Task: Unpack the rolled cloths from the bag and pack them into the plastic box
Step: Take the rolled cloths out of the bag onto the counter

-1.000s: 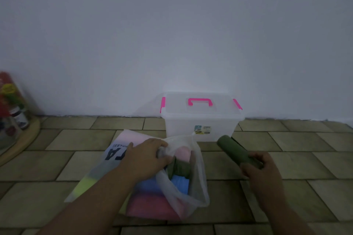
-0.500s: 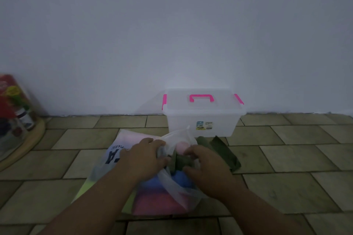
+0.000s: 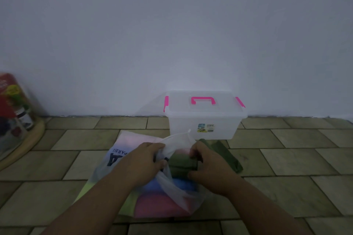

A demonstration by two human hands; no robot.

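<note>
- The step in hand looks to be drawing the next roll out of the bag (image 3: 122, 156). It is best pulled straight out through the mouth and squeezed evenly so it does not unwind, with the other hand holding the plastic taut and open.
- The left hand (image 3: 147, 160) grips the bag's rim, its fingers bunched on the thin film, pulling the mouth wide.
- The right hand (image 3: 208, 170) is clenched round a dark green roll (image 3: 182, 161) at the bag's mouth, fingers over the top and thumb beneath. The light is dim, so I cannot quite say whether it has one roll or two stacked.
- A blue roll (image 3: 183, 185) and a pink roll (image 3: 158, 204) lie deeper in the bag, below the green one.
- A loose green cloth (image 3: 227, 156) lies on the tiled floor (image 3: 286, 160) just beside the right hand, between the bag and the plastic box (image 3: 206, 126).
- The box stands against the wall beyond the bag. Its lid (image 3: 219, 106) is on, and I'd judge it must come off before anything is packed.
</note>
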